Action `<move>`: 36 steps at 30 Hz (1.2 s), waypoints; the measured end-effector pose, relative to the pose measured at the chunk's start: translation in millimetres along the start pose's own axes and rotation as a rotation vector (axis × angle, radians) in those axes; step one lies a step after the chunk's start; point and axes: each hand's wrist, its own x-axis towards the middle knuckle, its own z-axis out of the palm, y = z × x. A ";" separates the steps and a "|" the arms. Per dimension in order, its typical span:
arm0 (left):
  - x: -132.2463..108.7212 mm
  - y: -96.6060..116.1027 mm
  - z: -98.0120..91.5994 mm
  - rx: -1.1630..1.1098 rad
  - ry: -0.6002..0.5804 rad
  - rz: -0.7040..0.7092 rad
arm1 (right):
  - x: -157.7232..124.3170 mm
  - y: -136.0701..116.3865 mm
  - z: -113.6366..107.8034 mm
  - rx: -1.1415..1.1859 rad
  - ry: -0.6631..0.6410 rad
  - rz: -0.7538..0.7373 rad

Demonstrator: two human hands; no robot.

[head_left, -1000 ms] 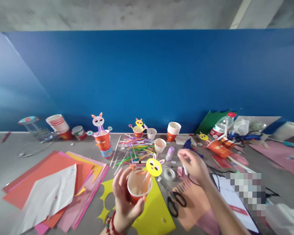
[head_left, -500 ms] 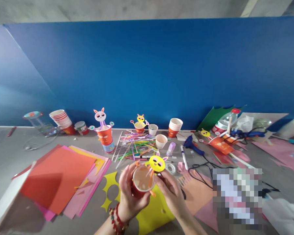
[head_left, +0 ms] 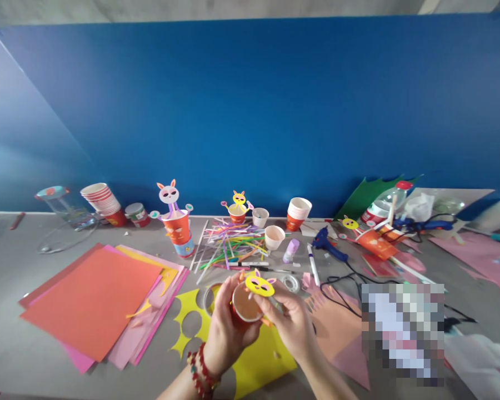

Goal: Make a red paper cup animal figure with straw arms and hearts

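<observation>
Paper cup (head_left: 246, 304) w/ mouth toward camera, wrapped in left hand (head_left: 227, 328); right hand (head_left: 291, 322) pinches bunny face (head_left: 260, 285) at its rim.

A craft workshop: a grey table (head_left: 8, 266) strewn with coloured paper sheets (head_left: 95, 294), straws (head_left: 229, 250), paper cups (head_left: 98, 197) and a glue gun (head_left: 327, 244).

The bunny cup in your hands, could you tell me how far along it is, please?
The red paper cup already carries a yellow bunny face. The left hand holds the cup while the right hand works at the face. Unlike the finished purple bunny cup, no paws show.
</observation>
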 end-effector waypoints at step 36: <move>9.9 3.9 -4.5 -0.417 0.073 -0.062 | -32.4 20.0 0.6 -0.235 0.035 -0.357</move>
